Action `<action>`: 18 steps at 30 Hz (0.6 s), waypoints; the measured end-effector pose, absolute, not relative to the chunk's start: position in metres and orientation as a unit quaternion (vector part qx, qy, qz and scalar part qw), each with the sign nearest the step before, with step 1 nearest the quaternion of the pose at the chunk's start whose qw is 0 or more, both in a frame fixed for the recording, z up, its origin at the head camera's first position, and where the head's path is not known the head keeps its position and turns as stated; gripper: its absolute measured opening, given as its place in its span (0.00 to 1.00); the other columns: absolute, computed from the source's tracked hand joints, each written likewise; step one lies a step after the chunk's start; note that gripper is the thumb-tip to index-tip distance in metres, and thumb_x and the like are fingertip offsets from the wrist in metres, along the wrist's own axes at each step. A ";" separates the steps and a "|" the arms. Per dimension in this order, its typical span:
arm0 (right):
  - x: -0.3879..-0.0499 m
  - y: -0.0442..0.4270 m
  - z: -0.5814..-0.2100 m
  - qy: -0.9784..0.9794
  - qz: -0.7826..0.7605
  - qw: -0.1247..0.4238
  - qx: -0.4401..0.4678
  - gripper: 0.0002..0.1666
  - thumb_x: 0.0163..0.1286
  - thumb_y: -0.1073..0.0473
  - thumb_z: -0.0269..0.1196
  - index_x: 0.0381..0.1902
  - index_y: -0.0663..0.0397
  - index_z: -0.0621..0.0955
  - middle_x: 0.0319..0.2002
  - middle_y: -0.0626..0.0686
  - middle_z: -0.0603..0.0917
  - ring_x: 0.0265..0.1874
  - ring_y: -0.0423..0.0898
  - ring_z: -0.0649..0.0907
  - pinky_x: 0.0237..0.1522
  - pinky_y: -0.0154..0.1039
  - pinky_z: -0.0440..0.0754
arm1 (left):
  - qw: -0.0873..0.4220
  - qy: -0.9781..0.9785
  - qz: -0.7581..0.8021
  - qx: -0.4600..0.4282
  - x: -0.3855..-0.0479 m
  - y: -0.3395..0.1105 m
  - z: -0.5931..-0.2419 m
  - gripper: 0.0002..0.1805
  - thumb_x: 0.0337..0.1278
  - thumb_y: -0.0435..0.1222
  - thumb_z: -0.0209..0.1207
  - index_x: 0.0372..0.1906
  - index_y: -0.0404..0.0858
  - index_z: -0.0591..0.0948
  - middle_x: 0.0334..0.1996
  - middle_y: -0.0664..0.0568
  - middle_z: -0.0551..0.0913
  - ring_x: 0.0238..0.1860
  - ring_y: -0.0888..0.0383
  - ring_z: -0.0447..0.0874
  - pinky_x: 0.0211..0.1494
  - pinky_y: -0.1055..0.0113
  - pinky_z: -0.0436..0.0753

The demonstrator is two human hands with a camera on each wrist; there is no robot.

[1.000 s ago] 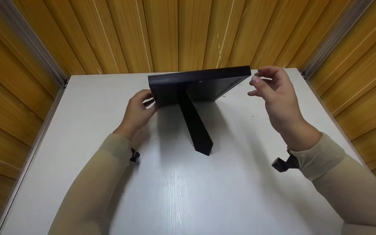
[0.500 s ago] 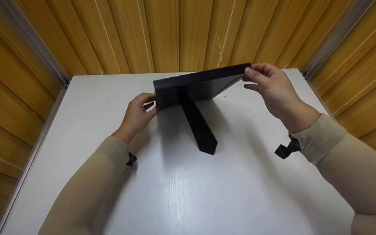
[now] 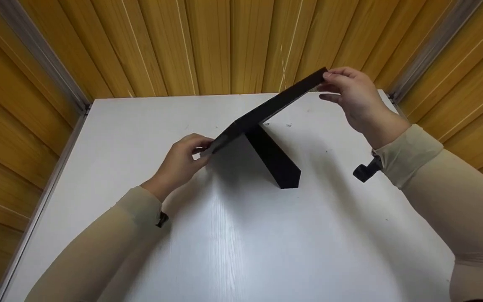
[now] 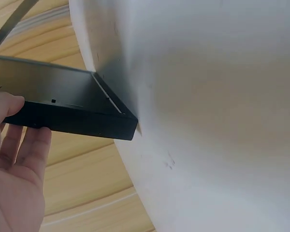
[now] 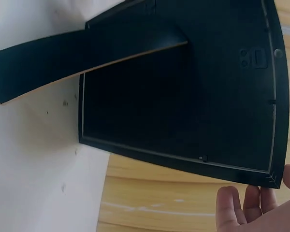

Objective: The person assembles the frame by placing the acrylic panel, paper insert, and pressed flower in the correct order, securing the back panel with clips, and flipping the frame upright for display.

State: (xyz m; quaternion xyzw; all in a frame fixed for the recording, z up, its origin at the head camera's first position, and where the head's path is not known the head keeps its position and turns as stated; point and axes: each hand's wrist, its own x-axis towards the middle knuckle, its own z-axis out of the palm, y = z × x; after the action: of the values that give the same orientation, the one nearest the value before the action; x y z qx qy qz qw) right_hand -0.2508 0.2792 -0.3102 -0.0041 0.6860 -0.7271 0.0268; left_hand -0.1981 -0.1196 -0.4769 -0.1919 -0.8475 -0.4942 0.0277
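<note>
A black picture frame stands tilted on the table, its back toward me and its propped-out easel leg reaching toward me. My left hand grips the frame's left side edge low down. In the left wrist view the left thumb lies on the back rim and the fingers lie under the edge. Up at the top right corner, my right hand pinches the rim between thumb and fingers. The right wrist view shows the dark back panel with small clips. The frame's front is hidden.
The white tabletop carries a few small dark specks. Yellow wood-grain panels wall in the back and both sides, with grey metal posts at the corners. A small black device hangs at the right wrist.
My right hand has closed from beside the frame onto its top right corner. The frame has turned, its right end swinging away and its left end coming nearer; the leg's foot has shifted right.
</note>
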 end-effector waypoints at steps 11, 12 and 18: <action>-0.281 0.269 -0.312 0.658 -0.752 0.033 0.006 0.08 0.89 0.64 0.57 0.48 0.59 0.83 0.40 0.49 0.92 0.42 0.45 0.93 0.54 0.37 0.92 | 0.025 -0.844 -0.485 -0.227 -0.178 -0.103 -0.476 0.16 0.71 0.24 0.72 0.59 0.38 0.93 0.51 0.49 0.92 0.55 0.52 0.93 0.66 0.58 0.91; -0.283 0.268 -0.312 0.655 -0.755 0.033 0.009 0.09 0.90 0.64 0.57 0.47 0.59 0.83 0.40 0.50 0.92 0.42 0.46 0.93 0.54 0.37 0.92 | 0.022 -0.842 -0.488 -0.229 -0.176 -0.101 -0.476 0.16 0.70 0.24 0.73 0.58 0.38 0.93 0.51 0.49 0.92 0.55 0.52 0.93 0.65 0.58 0.92; -0.299 0.259 -0.307 0.654 -0.755 0.036 0.020 0.10 0.91 0.62 0.55 0.46 0.57 0.82 0.44 0.50 0.89 0.44 0.46 0.92 0.54 0.37 0.90 | -0.008 -0.839 -0.488 -0.239 -0.168 -0.088 -0.470 0.16 0.70 0.25 0.74 0.58 0.38 0.93 0.50 0.48 0.91 0.52 0.53 0.93 0.61 0.59 0.93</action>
State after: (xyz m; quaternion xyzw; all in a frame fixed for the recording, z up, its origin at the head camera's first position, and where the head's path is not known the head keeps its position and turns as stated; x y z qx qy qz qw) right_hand -0.2993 0.2593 -0.3069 0.0202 0.6543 -0.7552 0.0359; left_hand -0.1678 -0.0882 -0.4703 -0.2393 -0.8392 -0.4883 -0.0078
